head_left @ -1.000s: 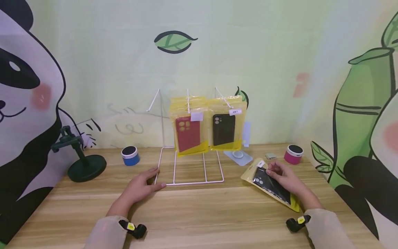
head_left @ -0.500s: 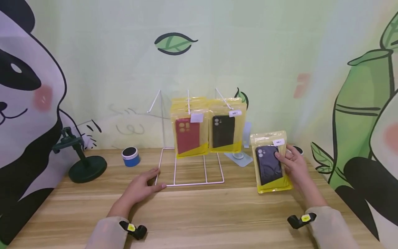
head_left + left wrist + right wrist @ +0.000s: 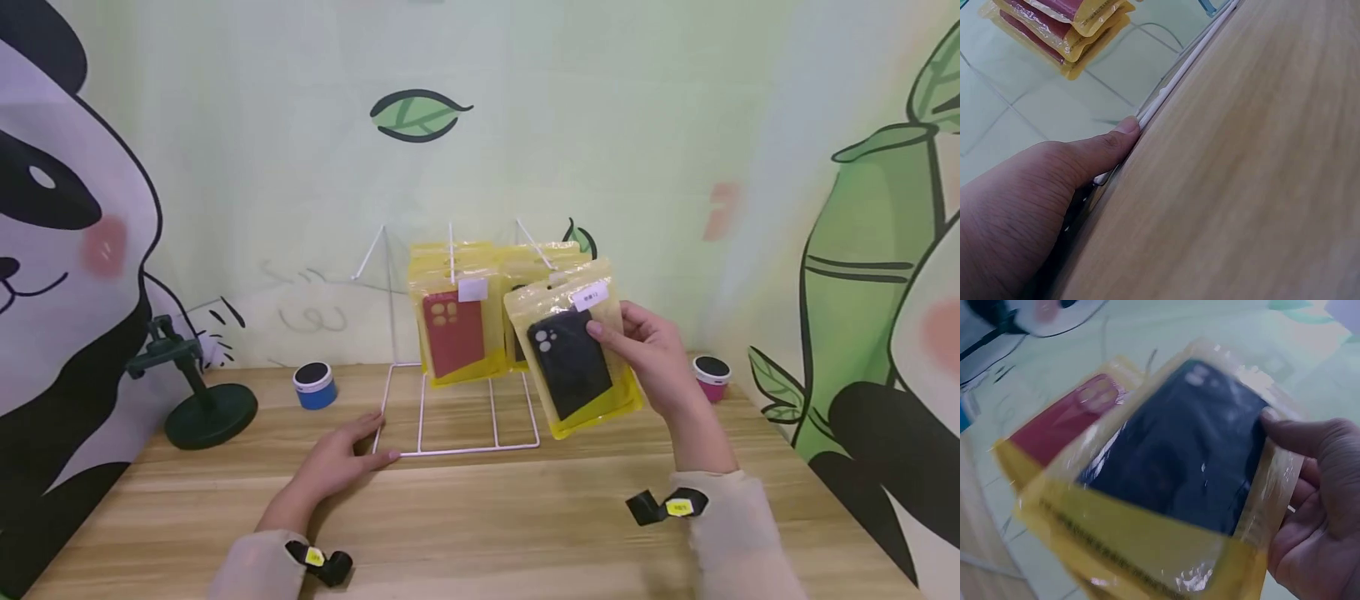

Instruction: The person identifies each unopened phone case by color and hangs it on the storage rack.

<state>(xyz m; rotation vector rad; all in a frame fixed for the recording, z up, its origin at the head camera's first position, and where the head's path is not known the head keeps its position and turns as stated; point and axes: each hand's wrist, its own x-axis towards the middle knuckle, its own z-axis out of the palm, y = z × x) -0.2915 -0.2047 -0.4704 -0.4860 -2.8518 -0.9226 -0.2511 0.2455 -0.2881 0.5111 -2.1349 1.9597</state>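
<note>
Holding a yellow packet with a dark phone case [image 3: 573, 358] up in front of the white wire display rack [image 3: 457, 408], my right hand [image 3: 656, 358] pinches the packet's right edge — thumb across the front, fingers behind, as the right wrist view shows. The packet hangs tilted in the air, clear of the wooden surface [image 3: 480, 517], and overlaps the packets on the rack's right-hand hook; I cannot tell whether it touches them. A packet with a red phone case [image 3: 452, 332] hangs on the middle hook, just left of the one I hold.

My left hand [image 3: 337, 462] lies flat on the surface, fingers stretched out and holding nothing — the thumb tip pressed against the rack's base wire at its front left corner, seen close in the left wrist view.

Farther back, a small blue speaker [image 3: 313, 385] stands left of the rack, a pink one [image 3: 711, 377] sits behind my right hand, and a dark green stand [image 3: 201, 400] rests at the far left. A panda-and-bamboo mural [image 3: 67, 233] covers the wall.
</note>
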